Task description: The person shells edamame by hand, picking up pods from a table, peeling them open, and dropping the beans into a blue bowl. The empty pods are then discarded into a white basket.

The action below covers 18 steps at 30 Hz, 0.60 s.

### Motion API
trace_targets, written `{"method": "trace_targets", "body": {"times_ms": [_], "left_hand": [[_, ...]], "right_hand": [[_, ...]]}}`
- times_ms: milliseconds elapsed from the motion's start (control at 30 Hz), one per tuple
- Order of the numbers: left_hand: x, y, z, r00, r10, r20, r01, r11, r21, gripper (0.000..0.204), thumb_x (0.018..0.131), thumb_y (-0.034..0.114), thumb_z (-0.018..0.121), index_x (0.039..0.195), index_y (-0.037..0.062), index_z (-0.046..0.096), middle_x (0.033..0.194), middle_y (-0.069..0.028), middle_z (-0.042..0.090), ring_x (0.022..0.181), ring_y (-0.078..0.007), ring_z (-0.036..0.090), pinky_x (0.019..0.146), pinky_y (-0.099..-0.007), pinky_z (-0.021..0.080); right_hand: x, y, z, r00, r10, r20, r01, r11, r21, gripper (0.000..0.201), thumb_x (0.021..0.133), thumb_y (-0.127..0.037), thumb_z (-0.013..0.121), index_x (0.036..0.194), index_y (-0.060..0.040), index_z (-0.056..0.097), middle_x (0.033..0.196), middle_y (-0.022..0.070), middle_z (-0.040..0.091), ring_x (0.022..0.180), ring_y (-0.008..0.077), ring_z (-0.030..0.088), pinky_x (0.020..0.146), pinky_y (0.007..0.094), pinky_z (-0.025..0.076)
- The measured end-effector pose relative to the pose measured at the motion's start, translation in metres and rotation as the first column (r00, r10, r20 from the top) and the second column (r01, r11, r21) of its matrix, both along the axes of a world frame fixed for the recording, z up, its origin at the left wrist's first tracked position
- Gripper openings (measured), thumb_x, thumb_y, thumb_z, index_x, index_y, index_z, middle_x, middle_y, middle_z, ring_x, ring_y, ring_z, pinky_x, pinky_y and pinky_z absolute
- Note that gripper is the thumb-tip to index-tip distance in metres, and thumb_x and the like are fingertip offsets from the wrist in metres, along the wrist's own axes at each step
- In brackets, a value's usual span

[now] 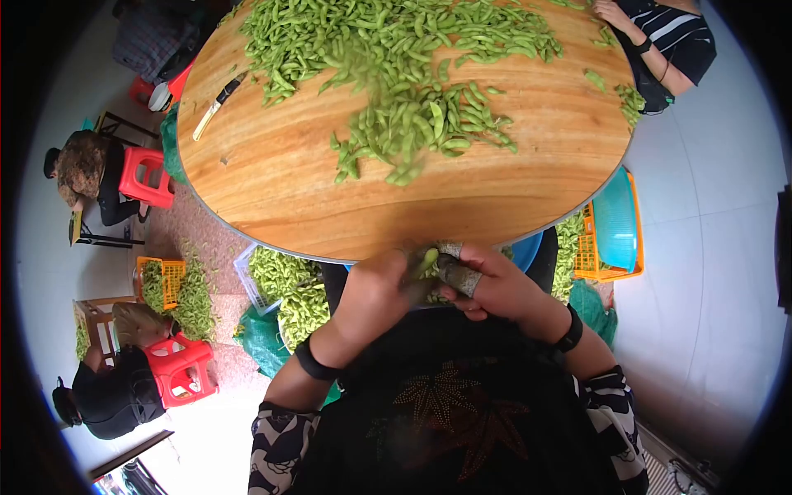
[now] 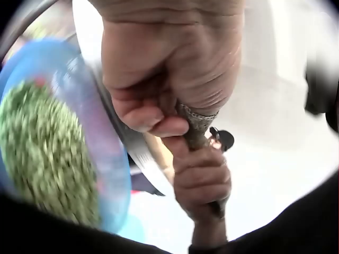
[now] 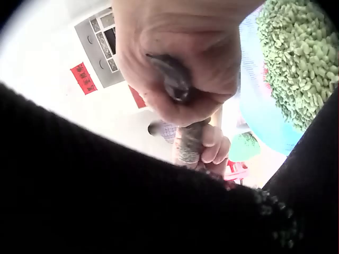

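At the near table edge my left hand [image 1: 371,285] and right hand [image 1: 499,285] meet, fingers curled. Between them shows a green soybean pod [image 1: 428,261], pinched by my left fingers. Grey-brown wraps [image 1: 459,276] cover some of my digits. In the left wrist view my left hand [image 2: 169,69] touches the right hand [image 2: 202,182], where a dark end pokes out below the fist. The right wrist view shows this dark handle [image 3: 172,76] in the curled palm of my right hand [image 3: 180,58]; its other end is hidden. My left fingers [image 3: 214,145] lie just beyond.
A heap of pods [image 1: 388,49] covers the far part of the round wooden table [image 1: 272,181]. A black-handled knife [image 1: 219,106] lies at its left. A blue basin [image 2: 114,174] of shelled beans [image 2: 47,153] is below the hands. Other people [image 1: 120,388] sit around on red stools [image 1: 181,371].
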<state>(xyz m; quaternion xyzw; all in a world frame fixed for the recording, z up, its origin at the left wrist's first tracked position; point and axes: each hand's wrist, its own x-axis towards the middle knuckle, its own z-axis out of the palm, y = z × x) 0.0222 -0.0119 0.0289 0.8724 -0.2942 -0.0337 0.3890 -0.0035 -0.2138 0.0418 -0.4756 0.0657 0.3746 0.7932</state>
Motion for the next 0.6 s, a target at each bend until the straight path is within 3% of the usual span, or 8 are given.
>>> {"method": "trace_targets", "body": {"times_ms": [100,233,267,300,400,467,533,600], "left_hand": [[-0.001,-0.006,-0.004,0.913,-0.020,0.408,-0.065,0.979,0.195,0.022,0.080,0.008,0.070,0.099,0.0031,0.062,0.078,-0.0192,0.062,0.062,-0.0206,0.062,0.053,-0.0326,0.047],[0.002,-0.007,-0.010,0.958,-0.017,0.287,0.059,0.989,-0.138,0.019,0.085,0.016,0.067,0.096,0.0024,0.061,0.074,-0.0139,0.063,0.056,-0.0164,0.056,0.049,-0.0306,0.043],[-0.005,-0.006,-0.004,0.946,-0.078,-0.314,-0.080,0.884,-0.461,0.017,0.090,0.017,0.061,0.098,0.0022,0.060,0.076,-0.0113,0.063,0.059,-0.0175,0.058,0.052,-0.0292,0.044],[-0.008,-0.004,-0.001,0.592,-0.310,-0.744,-0.374,0.712,-0.594,0.017,0.094,0.018,0.055,0.100,0.0020,0.058,0.078,-0.0086,0.063,0.063,-0.0186,0.060,0.054,-0.0277,0.045],[-0.002,0.009,-0.001,0.309,-0.491,-0.815,-0.372,0.726,-0.579,0.023,0.099,0.023,0.046,0.104,0.0018,0.056,0.080,-0.0045,0.062,0.070,-0.0125,0.059,0.059,-0.0236,0.043],[-0.001,0.009,-0.006,0.484,-0.375,-0.791,-0.171,0.846,-0.505,0.021,0.098,0.019,0.047,0.105,0.0010,0.055,0.081,-0.0072,0.063,0.073,-0.0165,0.061,0.061,-0.0266,0.045],[-0.005,0.006,-0.008,0.653,-0.279,-0.704,0.004,0.931,-0.365,0.019,0.097,0.016,0.047,0.105,0.0001,0.054,0.082,-0.0099,0.063,0.076,-0.0206,0.063,0.064,-0.0296,0.047],[-0.013,0.000,-0.008,0.860,-0.256,-0.441,0.162,0.957,-0.240,0.015,0.092,0.008,0.049,0.103,-0.0006,0.054,0.084,-0.0146,0.064,0.080,-0.0281,0.064,0.069,-0.0357,0.049]], "right_hand": [[-0.003,0.003,0.003,0.994,-0.057,0.093,0.066,0.992,-0.103,0.017,0.095,-0.009,0.045,0.110,-0.0099,0.052,0.077,-0.0001,0.053,0.050,0.0030,0.036,0.042,0.0189,0.030],[-0.006,-0.008,-0.006,0.997,-0.072,0.040,0.068,0.994,0.091,0.020,0.094,-0.008,0.046,0.113,-0.0105,0.052,0.077,0.0002,0.054,0.050,0.0033,0.037,0.043,0.0184,0.029],[-0.007,-0.010,-0.004,0.997,-0.072,0.042,0.068,0.994,0.091,0.020,0.094,-0.008,0.046,0.113,-0.0105,0.052,0.077,0.0002,0.054,0.050,0.0033,0.037,0.043,0.0184,0.029],[-0.008,-0.012,-0.002,0.998,-0.063,-0.014,0.064,0.988,0.142,0.022,0.094,-0.008,0.045,0.114,-0.0107,0.052,0.077,-0.0002,0.054,0.051,0.0028,0.037,0.044,0.0178,0.028],[-0.012,-0.020,-0.001,0.996,-0.062,-0.071,0.071,0.989,0.131,0.023,0.092,-0.010,0.050,0.116,-0.0093,0.052,0.077,0.0010,0.055,0.053,0.0045,0.040,0.045,0.0195,0.031],[-0.012,-0.020,-0.009,0.995,-0.067,-0.075,0.072,0.995,0.063,0.025,0.091,-0.013,0.055,0.115,-0.0077,0.053,0.077,0.0027,0.056,0.054,0.0068,0.044,0.046,0.0218,0.035],[-0.010,-0.013,-0.025,0.656,0.127,0.744,0.423,0.755,-0.501,0.037,0.082,-0.021,0.069,0.110,-0.0024,0.054,0.078,0.0108,0.058,0.061,0.0204,0.057,0.054,0.0320,0.046],[-0.009,-0.008,-0.025,0.574,0.217,0.789,0.468,0.704,-0.534,0.042,0.076,-0.023,0.073,0.107,-0.0005,0.054,0.080,0.0144,0.059,0.067,0.0279,0.060,0.061,0.0365,0.048]]}}
